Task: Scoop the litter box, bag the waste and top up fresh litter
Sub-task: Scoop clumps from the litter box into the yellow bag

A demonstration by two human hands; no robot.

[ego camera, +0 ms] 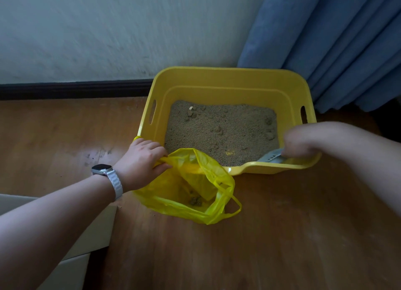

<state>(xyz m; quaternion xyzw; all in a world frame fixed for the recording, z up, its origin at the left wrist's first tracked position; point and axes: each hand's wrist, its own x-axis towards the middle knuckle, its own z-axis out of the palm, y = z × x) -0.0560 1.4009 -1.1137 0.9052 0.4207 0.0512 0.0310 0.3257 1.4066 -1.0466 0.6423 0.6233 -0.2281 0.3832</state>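
Yellow litter box (227, 77), waste bag (191, 211) and grey scoop (270, 156) on a wooden floor (282, 235), both hands occupied.

At the lower left edge, part of a white unit (82, 242) is seen. A watch (102, 169) on a white band is worn on the left wrist. The left hand (141, 161), left of centre, is closed on one handle of the translucent yellow waste bag, whose mouth is held open against the near left corner of the litter box. Dark clumps (196, 200) are seen inside the bag, which rests on the floor. The litter box, centre of the frame against the wall, is filled with brown litter (223, 133). At its near right corner the slotted grey scoop is gripped by the right hand (301, 142), which is blurred. A blue curtain (336, 40) hangs at upper right.
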